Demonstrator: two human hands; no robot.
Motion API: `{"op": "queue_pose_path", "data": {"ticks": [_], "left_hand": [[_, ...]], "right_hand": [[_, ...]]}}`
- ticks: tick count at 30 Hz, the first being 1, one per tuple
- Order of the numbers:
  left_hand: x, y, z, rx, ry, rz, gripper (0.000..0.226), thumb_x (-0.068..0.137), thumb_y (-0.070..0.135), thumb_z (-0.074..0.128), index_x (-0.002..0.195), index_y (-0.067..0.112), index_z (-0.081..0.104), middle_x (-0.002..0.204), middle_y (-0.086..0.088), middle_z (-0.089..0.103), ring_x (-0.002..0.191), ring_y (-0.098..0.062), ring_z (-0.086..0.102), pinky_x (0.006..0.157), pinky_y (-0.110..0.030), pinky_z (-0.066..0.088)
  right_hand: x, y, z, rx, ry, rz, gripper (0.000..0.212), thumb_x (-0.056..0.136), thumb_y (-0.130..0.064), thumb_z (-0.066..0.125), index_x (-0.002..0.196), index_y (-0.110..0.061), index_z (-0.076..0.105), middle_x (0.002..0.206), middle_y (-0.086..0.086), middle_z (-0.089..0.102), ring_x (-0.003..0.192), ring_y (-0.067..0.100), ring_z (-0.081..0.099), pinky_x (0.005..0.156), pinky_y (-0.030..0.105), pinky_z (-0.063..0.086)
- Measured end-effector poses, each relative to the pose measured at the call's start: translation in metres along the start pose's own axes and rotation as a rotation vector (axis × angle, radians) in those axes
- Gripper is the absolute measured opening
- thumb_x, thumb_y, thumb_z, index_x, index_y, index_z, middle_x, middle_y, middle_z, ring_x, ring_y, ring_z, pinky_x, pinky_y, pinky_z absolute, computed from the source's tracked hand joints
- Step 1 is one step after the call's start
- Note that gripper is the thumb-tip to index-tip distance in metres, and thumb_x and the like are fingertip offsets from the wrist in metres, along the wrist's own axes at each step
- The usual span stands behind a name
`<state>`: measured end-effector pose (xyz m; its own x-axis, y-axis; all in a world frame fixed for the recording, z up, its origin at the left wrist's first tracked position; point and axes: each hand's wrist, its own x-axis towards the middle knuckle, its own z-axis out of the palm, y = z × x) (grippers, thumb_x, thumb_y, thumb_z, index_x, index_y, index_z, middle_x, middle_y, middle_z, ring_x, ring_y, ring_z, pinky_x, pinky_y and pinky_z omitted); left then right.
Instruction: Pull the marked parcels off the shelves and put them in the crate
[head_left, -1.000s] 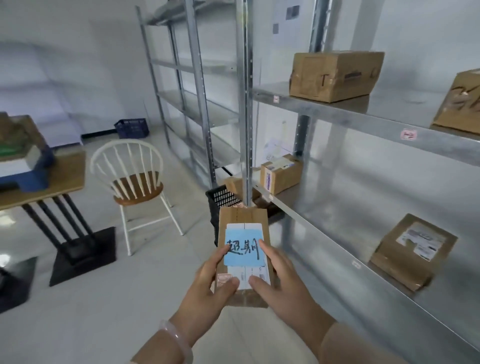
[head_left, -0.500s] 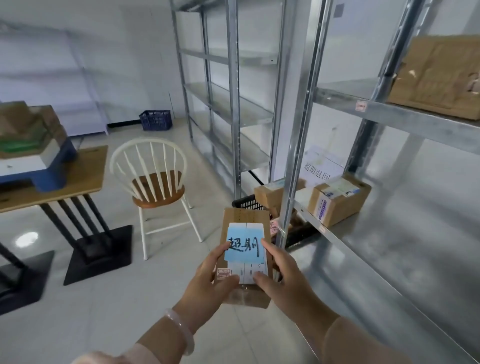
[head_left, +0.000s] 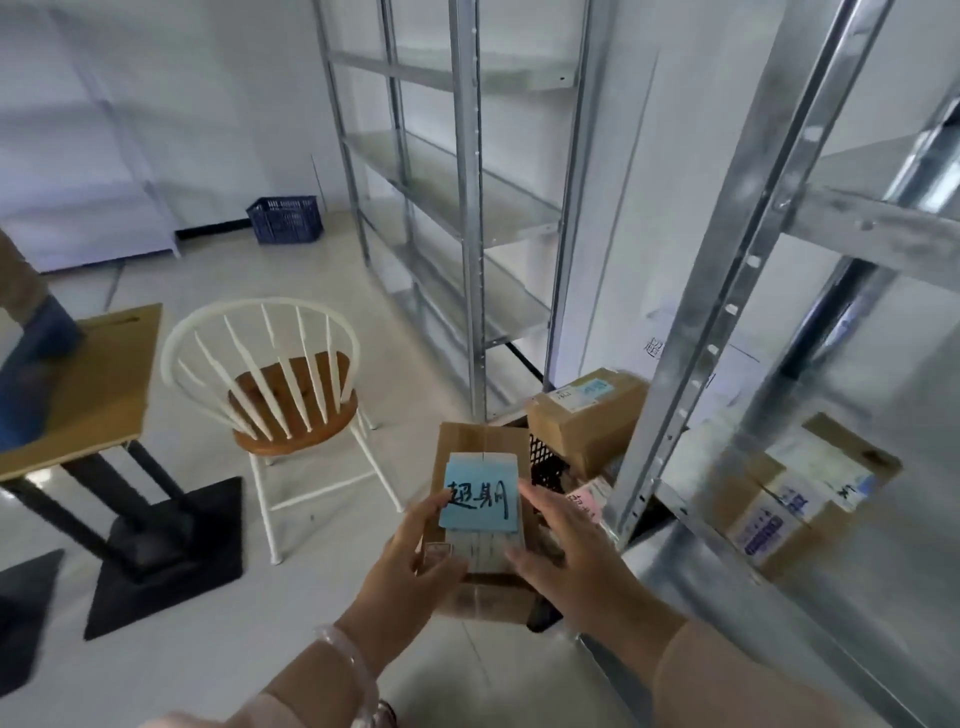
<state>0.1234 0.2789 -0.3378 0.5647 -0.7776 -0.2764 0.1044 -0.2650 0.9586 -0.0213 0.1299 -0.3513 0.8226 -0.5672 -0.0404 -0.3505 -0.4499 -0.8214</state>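
Note:
A flat cardboard parcel (head_left: 480, 447) with a blue handwritten note (head_left: 480, 493) on top is held between both hands. My left hand (head_left: 415, 566) grips its left edge, my right hand (head_left: 566, 551) its right edge. The parcel is over the near end of a black mesh crate (head_left: 545, 460) on the floor beside the shelf upright. The crate holds a brown box (head_left: 587, 415) and a parcel with a pink note (head_left: 587, 501). Another labelled box (head_left: 795, 493) sits on the metal shelf (head_left: 727, 587) at the right.
A white spindle chair (head_left: 280, 384) with a wooden seat stands left of the crate. A wooden table (head_left: 88, 374) on black legs is at far left. Metal shelving (head_left: 467, 208) runs back along the wall. A blue crate (head_left: 285, 218) stands far off.
The view has swung left and down toward the floor crate. The held parcel has come over the crate, and the crate's contents now show.

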Motion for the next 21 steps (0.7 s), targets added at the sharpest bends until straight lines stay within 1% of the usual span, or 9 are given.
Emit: {"op": "queue_pose_path", "data": {"ticks": [1,2,5,8,9,11,15,18,21], "left_hand": [[0.018,-0.001,-0.006,-0.028,-0.025,-0.026,0.053,0.089,0.004,0.062,0.120,0.045,0.048,0.120,-0.001,0.057,0.099,-0.020,0.066,0.070,-0.026,0.057],[0.038,-0.002,-0.011,-0.042,-0.055,-0.047,0.053,0.089,0.003,0.061,0.122,0.043,0.049,0.118,0.000,0.058,0.094,-0.019,0.068,0.069,-0.025,0.057],[0.096,0.004,-0.031,-0.012,-0.154,-0.096,0.053,0.091,0.004,0.060,0.126,0.041,0.048,0.116,0.004,0.058,0.088,-0.010,0.068,0.063,-0.018,0.056],[0.153,0.010,-0.055,0.054,-0.278,-0.122,0.049,0.093,0.004,0.056,0.124,0.040,0.045,0.115,0.007,0.056,0.081,0.005,0.067,0.061,-0.015,0.054],[0.170,0.013,-0.061,0.073,-0.315,-0.132,0.048,0.093,0.004,0.055,0.122,0.040,0.045,0.115,0.008,0.055,0.081,0.005,0.068,0.062,-0.016,0.055],[0.204,0.018,-0.068,0.115,-0.381,-0.124,0.048,0.094,0.003,0.054,0.125,0.038,0.044,0.115,0.009,0.054,0.084,-0.004,0.069,0.065,-0.018,0.055],[0.262,0.016,-0.063,0.210,-0.499,-0.124,0.047,0.096,0.007,0.053,0.131,0.034,0.039,0.116,0.016,0.053,0.096,-0.005,0.063,0.070,-0.017,0.055],[0.302,0.005,-0.052,0.278,-0.560,-0.171,0.044,0.097,0.011,0.052,0.131,0.035,0.037,0.115,0.017,0.052,0.099,-0.001,0.058,0.067,-0.011,0.052],[0.344,-0.005,-0.035,0.348,-0.613,-0.260,0.045,0.098,0.014,0.052,0.128,0.042,0.036,0.112,0.017,0.052,0.096,-0.002,0.056,0.061,-0.012,0.053]], "right_hand": [[0.014,0.003,0.003,-0.005,0.006,0.019,0.062,0.078,-0.072,0.046,0.132,-0.068,0.016,0.130,-0.047,0.022,0.125,-0.011,0.026,0.100,0.017,0.034],[0.029,0.004,0.005,0.008,0.019,0.050,0.061,0.076,-0.072,0.046,0.129,-0.072,0.015,0.125,-0.052,0.020,0.122,-0.014,0.026,0.097,0.013,0.031],[0.074,0.007,0.013,0.085,0.082,0.157,0.056,0.073,-0.071,0.051,0.120,-0.077,0.021,0.125,-0.046,0.031,0.124,-0.009,0.036,0.102,0.022,0.040],[0.111,0.004,0.023,0.178,0.126,0.216,0.051,0.078,-0.065,0.058,0.119,-0.074,0.029,0.125,-0.040,0.043,0.121,-0.004,0.047,0.097,0.024,0.048],[0.120,0.004,0.027,0.206,0.150,0.240,0.051,0.082,-0.058,0.062,0.122,-0.072,0.033,0.128,-0.035,0.046,0.122,-0.002,0.048,0.097,0.026,0.049],[0.136,0.006,0.031,0.243,0.219,0.319,0.055,0.086,-0.046,0.066,0.127,-0.066,0.036,0.133,-0.026,0.047,0.122,0.000,0.049,0.098,0.028,0.049],[0.157,0.027,0.034,0.173,0.326,0.490,0.066,0.084,-0.049,0.066,0.141,-0.050,0.033,0.143,-0.021,0.039,0.129,0.005,0.041,0.107,0.040,0.042],[0.168,0.049,0.033,0.129,0.409,0.557,0.066,0.085,-0.046,0.065,0.142,-0.049,0.032,0.148,-0.021,0.030,0.134,0.002,0.032,0.112,0.039,0.035],[0.186,0.077,0.027,0.153,0.459,0.613,0.065,0.086,-0.041,0.065,0.141,-0.052,0.031,0.149,-0.015,0.034,0.135,0.010,0.037,0.109,0.042,0.040]]}}
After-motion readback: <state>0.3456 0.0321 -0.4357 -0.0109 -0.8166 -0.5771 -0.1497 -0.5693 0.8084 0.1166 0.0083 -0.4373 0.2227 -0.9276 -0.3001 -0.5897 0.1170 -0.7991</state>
